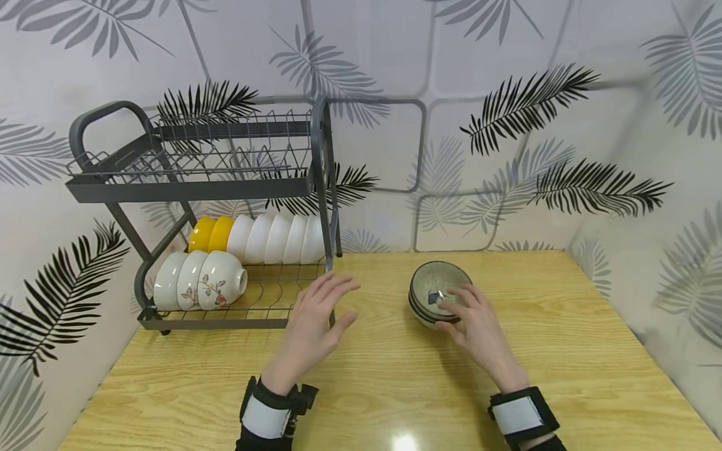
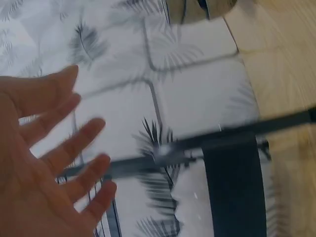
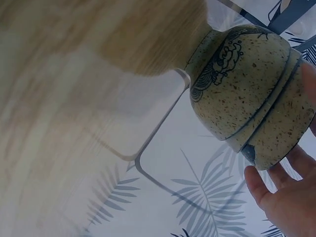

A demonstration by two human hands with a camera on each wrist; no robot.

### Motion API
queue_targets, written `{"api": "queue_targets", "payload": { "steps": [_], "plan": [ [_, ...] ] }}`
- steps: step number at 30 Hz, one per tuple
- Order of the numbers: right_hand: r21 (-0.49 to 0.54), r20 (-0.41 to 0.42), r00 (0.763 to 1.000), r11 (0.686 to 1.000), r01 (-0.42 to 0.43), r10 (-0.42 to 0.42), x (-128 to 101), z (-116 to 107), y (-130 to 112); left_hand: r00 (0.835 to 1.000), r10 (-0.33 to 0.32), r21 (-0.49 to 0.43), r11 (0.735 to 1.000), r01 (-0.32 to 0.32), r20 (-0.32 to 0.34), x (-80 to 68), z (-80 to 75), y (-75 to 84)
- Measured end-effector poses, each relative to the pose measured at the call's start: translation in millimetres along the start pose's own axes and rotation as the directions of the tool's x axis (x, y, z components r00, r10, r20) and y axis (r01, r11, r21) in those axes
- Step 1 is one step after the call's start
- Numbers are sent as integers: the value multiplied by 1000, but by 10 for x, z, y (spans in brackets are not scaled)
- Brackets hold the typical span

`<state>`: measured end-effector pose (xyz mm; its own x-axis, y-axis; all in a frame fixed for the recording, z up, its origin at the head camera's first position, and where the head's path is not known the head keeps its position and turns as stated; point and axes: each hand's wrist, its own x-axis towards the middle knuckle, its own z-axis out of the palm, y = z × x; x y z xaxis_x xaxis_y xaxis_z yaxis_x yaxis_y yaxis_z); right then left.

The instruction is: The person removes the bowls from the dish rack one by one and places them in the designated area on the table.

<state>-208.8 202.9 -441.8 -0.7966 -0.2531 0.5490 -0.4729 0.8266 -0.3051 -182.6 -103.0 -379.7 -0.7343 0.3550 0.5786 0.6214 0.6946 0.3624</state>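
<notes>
Two stacked speckled bowls (image 1: 437,289), beige with blue rim lines and a blue wave pattern, stand upright on the table right of the middle. My right hand (image 1: 479,335) is over their right side, its fingers spread, the thumb toward the front. In the right wrist view, the fingertips (image 3: 254,180) are right at the upper bowl's rim, not curled round it. My left hand (image 1: 310,329) hovers in front of the right post of the dish rack (image 1: 214,324), palm facing right. Its fingers (image 2: 91,131) are spread with nothing between them.
White bowls (image 1: 276,239) and yellow bowls (image 1: 222,233) stand on edge along the rack's back lower shelf. Several flowered white bowls (image 1: 222,282) lean at its front left. The upper wire basket (image 1: 214,150) overhangs them. A leaf-patterned wall (image 1: 395,138) closes off the table's (image 1: 564,351) back.
</notes>
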Motion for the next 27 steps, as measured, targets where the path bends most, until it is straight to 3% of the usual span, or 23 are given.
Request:
{"api": "queue_targets", "payload": {
  "steps": [3,5,8,12,14,16,18,20,27],
  "plan": [
    [53,-25,1000,999,-13,14,26,-27,-18,985,-152,19,988,154,-84,-28,-101,-204],
    [89,-56,998,996,-13,18,48,-53,-39,949,-283,9,958,287,-141,-61,-176,-356],
    [127,-104,994,992,0,14,71,-90,-71,853,-457,-66,888,456,-254,-124,-281,-573],
    [167,-118,992,986,-17,37,72,-116,-99,702,-572,-191,814,548,-423,-220,-361,-809],
    [187,-118,992,982,-28,51,69,-117,-98,642,-602,-235,790,566,-475,-266,-383,-894],
    [206,-118,991,978,-39,64,67,-114,-90,603,-625,-269,771,577,-497,-301,-403,-954],
    [224,-118,990,973,-48,76,65,-110,-78,581,-641,-291,757,585,-501,-327,-418,-999],
    [234,-116,990,971,-55,84,62,-108,-67,572,-652,-300,748,592,-498,-347,-429,-1034],
    [259,-107,989,963,-68,99,55,-117,-45,558,-691,-357,719,596,-460,-430,-483,-1125]
  ]
}}
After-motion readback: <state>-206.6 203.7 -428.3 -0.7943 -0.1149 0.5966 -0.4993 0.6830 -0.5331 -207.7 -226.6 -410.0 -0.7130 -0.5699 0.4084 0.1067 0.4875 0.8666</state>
